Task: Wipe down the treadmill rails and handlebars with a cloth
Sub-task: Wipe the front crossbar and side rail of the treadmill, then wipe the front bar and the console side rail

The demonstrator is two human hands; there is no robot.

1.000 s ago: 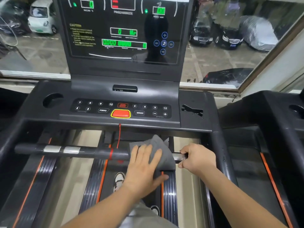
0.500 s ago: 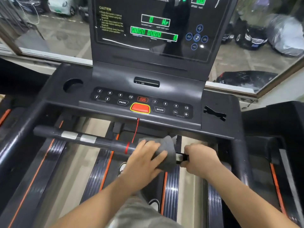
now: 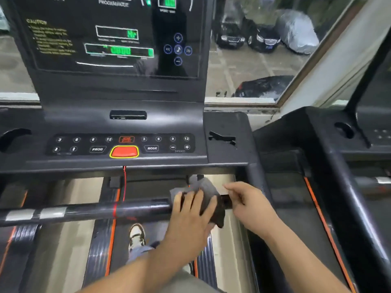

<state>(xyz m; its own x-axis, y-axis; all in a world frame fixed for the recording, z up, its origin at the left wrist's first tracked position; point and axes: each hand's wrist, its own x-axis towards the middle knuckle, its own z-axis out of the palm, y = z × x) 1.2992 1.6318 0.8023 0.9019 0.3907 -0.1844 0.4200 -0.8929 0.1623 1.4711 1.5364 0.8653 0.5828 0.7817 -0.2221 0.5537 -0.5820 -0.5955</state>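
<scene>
Head view: right hand (image 3: pixel 247 205) just released bar (image 3: pixel 137 209) near right end, fingers loose, holding nothing. Left hand (image 3: pixel 190 212) still grips cloth (image 3: pixel 208 187) round bar. Right end now free for wiping.

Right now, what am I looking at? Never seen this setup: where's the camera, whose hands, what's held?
One picture, from a camera worn on a person's head, looking forward and down. No robot: these are the wearer's own bare hands. The machine is a treadmill: screen on top, console with a red button below, then a black handlebar across. The left hand grips a grey cloth over the handlebar, near its right end. The right hand is beside that end, fingers relaxed, holding nothing. Below the bar: the belt and one shoe.
</scene>
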